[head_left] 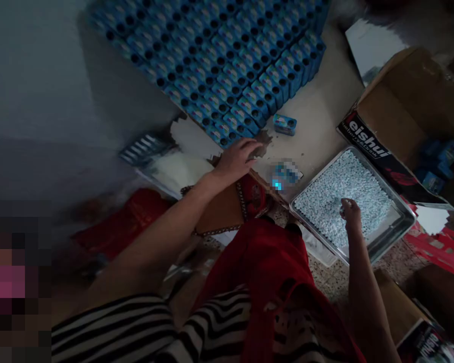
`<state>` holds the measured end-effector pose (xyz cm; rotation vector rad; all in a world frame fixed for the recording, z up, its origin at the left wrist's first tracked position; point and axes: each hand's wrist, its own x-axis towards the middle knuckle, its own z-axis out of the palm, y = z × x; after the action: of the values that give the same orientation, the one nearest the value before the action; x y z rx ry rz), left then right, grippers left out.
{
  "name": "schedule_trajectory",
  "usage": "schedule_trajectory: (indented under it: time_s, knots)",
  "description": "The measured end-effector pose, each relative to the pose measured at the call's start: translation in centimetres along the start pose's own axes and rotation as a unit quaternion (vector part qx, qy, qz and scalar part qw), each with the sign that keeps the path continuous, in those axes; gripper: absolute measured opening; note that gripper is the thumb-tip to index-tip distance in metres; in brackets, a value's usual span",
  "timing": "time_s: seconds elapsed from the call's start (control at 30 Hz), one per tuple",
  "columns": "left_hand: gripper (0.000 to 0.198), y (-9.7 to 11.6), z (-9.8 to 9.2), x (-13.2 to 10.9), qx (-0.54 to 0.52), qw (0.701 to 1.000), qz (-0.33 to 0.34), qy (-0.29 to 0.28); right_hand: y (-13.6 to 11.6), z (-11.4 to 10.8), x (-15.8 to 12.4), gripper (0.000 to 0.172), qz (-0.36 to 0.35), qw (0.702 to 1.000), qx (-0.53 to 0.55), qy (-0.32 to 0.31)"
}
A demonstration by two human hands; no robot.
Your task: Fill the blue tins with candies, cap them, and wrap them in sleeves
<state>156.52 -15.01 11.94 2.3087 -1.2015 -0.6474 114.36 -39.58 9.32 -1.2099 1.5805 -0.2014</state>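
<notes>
My left hand reaches over the table's edge, fingers stretched out, beside the nearest corner of the rows of small blue boxes. Nothing shows in it. Each box has a dark round hole in its top. My right hand is over the metal tray, with its fingers curled into a pinch among many small white and pale-blue pellets. A few pellets seem to be between the fingertips, though the dim light hides detail. One single blue box lies apart from the rows, between my hands.
An open cardboard carton with several blue boxes inside stands at right behind the tray. A blurred-out patch sits near the table's front edge. A red stool is at right, a brown seat below my left hand.
</notes>
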Motion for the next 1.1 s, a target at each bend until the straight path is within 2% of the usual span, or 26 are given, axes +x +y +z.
schedule_trajectory:
  time_s: [0.1, 0.23, 0.33, 0.4, 0.47, 0.57, 0.83, 0.9, 1.1]
  knots:
    - [0.058, -0.8, 0.3, -3.0, -0.009, 0.999, -0.042, 0.011, -0.3, -1.5, 0.0, 0.044, 0.085, 0.986, 0.131, -0.053]
    - [0.072, -1.3, 2.0, -4.5, -0.051, 0.995, -0.084, 0.032, -0.4, -2.0, -1.0, 0.028, 0.175, 0.933, 0.284, -0.139]
    - [0.078, -1.4, 2.9, -4.7, -0.079, 0.993, -0.09, 0.026, -0.3, -1.6, -1.9, 0.023, 0.161, 0.887, 0.383, -0.202]
    - [0.074, -1.5, 3.0, -4.6, -0.087, 0.992, -0.093, 0.016, -0.5, -1.2, -2.4, 0.018, 0.138, 0.862, 0.43, -0.231]
    - [0.066, -1.8, 2.8, -4.5, -0.096, 0.991, -0.098, 0.007, -1.0, -0.5, -2.8, 0.013, 0.129, 0.849, 0.451, -0.242]
    - [0.059, -2.3, 2.6, -4.3, -0.12, 0.988, -0.096, 0.006, -1.9, 0.9, -3.2, 0.009, 0.139, 0.851, 0.439, -0.253]
    - [0.055, -2.9, 3.0, -3.8, -0.157, 0.985, -0.067, -0.007, -4.9, 5.5, -4.9, 0.01, 0.183, 0.895, 0.315, -0.256]
    - [0.054, -2.9, 3.4, -3.7, -0.161, 0.985, -0.058, -0.01, -5.6, 6.5, -5.1, 0.009, 0.17, 0.907, 0.286, -0.258]
    - [0.05, -2.9, 4.0, -4.2, -0.177, 0.983, -0.042, -0.022, -7.2, 9.0, -5.2, 0.026, 0.09, 0.943, 0.191, -0.257]
